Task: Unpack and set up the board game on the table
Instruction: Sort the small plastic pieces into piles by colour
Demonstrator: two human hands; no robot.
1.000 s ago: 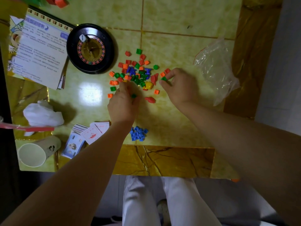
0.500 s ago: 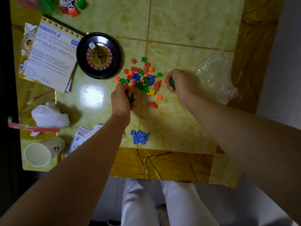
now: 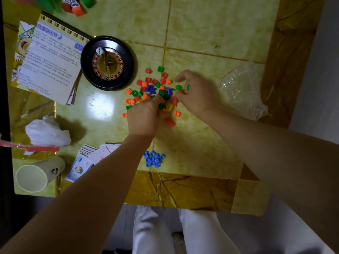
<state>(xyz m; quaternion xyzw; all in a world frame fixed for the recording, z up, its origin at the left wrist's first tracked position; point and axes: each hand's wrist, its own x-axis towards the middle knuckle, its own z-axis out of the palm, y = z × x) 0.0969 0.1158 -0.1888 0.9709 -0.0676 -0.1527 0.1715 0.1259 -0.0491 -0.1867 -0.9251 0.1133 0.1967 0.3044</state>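
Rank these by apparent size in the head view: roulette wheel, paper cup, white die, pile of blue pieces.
1. roulette wheel
2. paper cup, close behind
3. pile of blue pieces
4. white die, clearly smallest

A: Where is there room for a hand?
B: Beyond the pile (image 3: 152, 88) the far table (image 3: 211, 30) is bare, and also between the pile and the blue pieces (image 3: 154, 159).
A: What stands in the way?
B: The wheel (image 3: 107, 63) on the left, the bag (image 3: 242, 90) on the right, and the cards (image 3: 91, 156) at the near left.
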